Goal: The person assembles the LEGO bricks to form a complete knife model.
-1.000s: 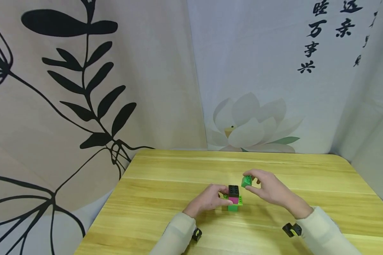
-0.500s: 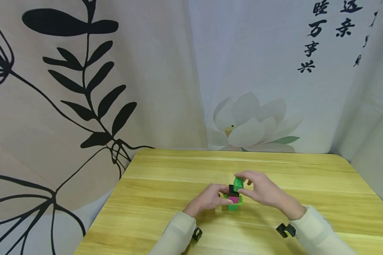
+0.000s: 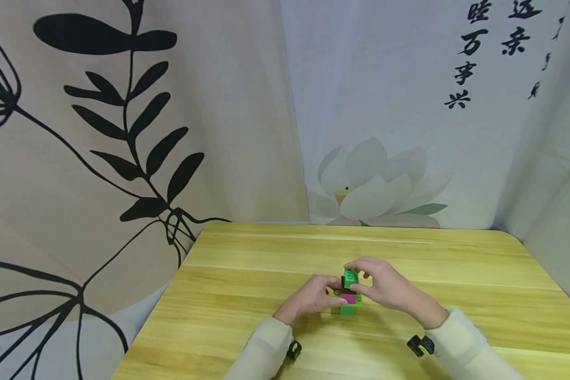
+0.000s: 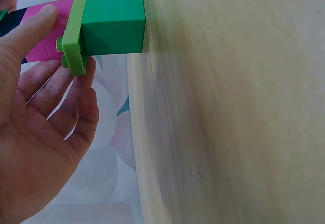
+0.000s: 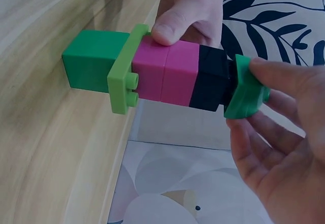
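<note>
A small tower of toy building bricks stands on the table. At its foot is a green brick (image 5: pixel 91 61), topped by a lime green plate (image 5: pixel 121 79). Above the plate come two pink bricks (image 5: pixel 167 69), then a black brick (image 5: pixel 209 79). My left hand (image 3: pixel 310 298) grips the tower at the pink bricks, thumb on one side. Between thumb and fingers, my right hand (image 3: pixel 385 285) pinches another green brick (image 5: pixel 242 89) with slanted sides. It sits slightly tilted right at the black brick's studs, part of which show in the right wrist view.
The wooden table (image 3: pixel 247 253) extends around the tower on all sides. Behind its far edge hangs a pale cloth (image 3: pixel 237 105) with printed black leaves and a lotus. A small black device (image 3: pixel 420 345) is at the right sleeve, another (image 3: pixel 294 350) at the left.
My right hand has moved left and slightly down, bringing its green brick from beside the tower onto the top of the black brick. The left hand keeps its grip in place.
</note>
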Available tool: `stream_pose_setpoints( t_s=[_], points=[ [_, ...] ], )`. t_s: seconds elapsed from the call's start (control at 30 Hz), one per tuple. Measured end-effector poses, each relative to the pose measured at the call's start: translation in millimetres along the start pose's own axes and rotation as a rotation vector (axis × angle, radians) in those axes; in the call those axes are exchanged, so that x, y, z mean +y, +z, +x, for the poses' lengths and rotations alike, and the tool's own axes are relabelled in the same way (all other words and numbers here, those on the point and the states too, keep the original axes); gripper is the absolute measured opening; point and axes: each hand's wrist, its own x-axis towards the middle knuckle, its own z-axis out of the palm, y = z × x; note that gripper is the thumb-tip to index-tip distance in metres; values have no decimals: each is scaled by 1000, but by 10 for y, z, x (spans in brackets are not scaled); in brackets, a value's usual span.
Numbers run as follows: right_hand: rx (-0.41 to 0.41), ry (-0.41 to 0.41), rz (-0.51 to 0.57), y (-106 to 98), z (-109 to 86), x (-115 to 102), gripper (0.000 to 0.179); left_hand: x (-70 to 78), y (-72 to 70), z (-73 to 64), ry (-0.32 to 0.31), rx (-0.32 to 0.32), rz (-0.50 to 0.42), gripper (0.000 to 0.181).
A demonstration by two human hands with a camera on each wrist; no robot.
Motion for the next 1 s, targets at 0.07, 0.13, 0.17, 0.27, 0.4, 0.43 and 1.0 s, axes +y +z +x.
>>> stream_pose_setpoints(
  t_s=[0.07, 0.13, 0.17, 0.27, 0.4, 0.43, 1.0],
  points=[
    [3, -4, 1, 12, 1, 5, 37, 4, -2, 0, -3, -2, 2, 21],
    [2, -1, 4, 20, 2, 4, 37, 3, -1, 2, -6, -2, 5, 21],
    [1, -1, 6, 23, 3, 4, 37, 2, -1, 4, -7, -2, 7, 21],
    [-4, 7, 20, 33, -1, -2, 37, -10, 3, 9, -5, -4, 7, 21],
    [-19, 29, 32, 47, -15, -6, 39, -21, 3, 15, 0, -6, 8, 20],
    [-20, 35, 34, 49, -19, -6, 40, -21, 1, 16, 0, -6, 8, 20],
    [21, 28, 39, 104, -55, 15, 49, -14, 7, 27, -8, -6, -10, 19]
  ],
)
